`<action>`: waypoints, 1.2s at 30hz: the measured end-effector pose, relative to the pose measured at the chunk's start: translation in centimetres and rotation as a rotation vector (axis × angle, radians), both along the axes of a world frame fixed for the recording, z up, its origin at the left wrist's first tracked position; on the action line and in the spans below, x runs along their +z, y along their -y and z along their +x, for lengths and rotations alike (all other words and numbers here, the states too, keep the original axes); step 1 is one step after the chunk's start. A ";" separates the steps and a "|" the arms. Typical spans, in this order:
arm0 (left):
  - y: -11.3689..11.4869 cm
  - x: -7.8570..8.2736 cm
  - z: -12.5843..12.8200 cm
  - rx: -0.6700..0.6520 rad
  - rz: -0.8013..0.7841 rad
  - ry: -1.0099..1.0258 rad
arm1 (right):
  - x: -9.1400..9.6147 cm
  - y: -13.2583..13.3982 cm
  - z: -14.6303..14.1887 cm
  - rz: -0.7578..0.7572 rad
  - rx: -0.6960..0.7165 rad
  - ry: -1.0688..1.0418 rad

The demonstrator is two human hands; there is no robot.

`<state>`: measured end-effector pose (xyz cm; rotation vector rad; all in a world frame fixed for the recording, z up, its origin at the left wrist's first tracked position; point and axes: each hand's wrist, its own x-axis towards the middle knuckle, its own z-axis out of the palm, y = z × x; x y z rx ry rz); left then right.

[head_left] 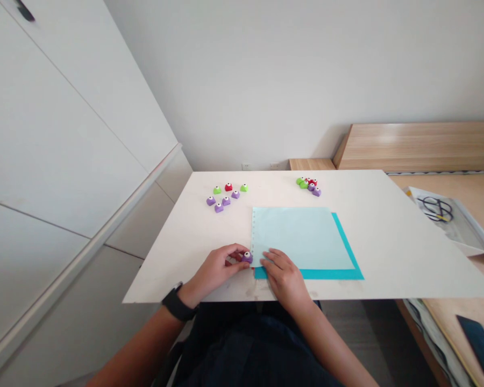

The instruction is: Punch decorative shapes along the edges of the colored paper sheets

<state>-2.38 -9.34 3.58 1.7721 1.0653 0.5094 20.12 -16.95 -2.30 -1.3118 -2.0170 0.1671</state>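
My left hand (222, 264), with a dark watch on its wrist, pinches a small purple one-eyed figure (247, 258). The figure is at the lower left corner of a pale blue sheet of paper (296, 236), which has a row of punched holes down its left side. On that sheet's lower left part lies my right hand (281, 273), its fingers stretched out. Beneath the paper, a teal sheet or folder (314, 274) shows along the front and right. A bit of red peeks out near the figure; I cannot make out what it is.
Several purple, green and red one-eyed figures (226, 200) stand scattered at the table's back left. Another tight cluster of such figures (311, 186) is at the back. Right of the white table (391, 242) are a box with a black cable (438, 208) and a dark phone (479, 341).
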 end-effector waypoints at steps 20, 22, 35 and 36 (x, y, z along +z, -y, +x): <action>0.7 -0.6 0.1 -0.042 0.261 -0.047 | 0.4 0.0 -0.3 0.000 -0.011 0.042; 0.7 -0.8 0.1 -0.048 0.285 -0.055 | 0.4 0.0 -0.3 -0.002 -0.009 0.041; 0.3 -0.8 -0.3 -0.083 0.455 -0.100 | 0.2 -0.1 -0.3 0.011 -0.012 0.039; 0.4 -0.9 -0.3 -0.099 0.519 -0.117 | 0.3 -0.1 -0.3 0.008 -0.014 0.038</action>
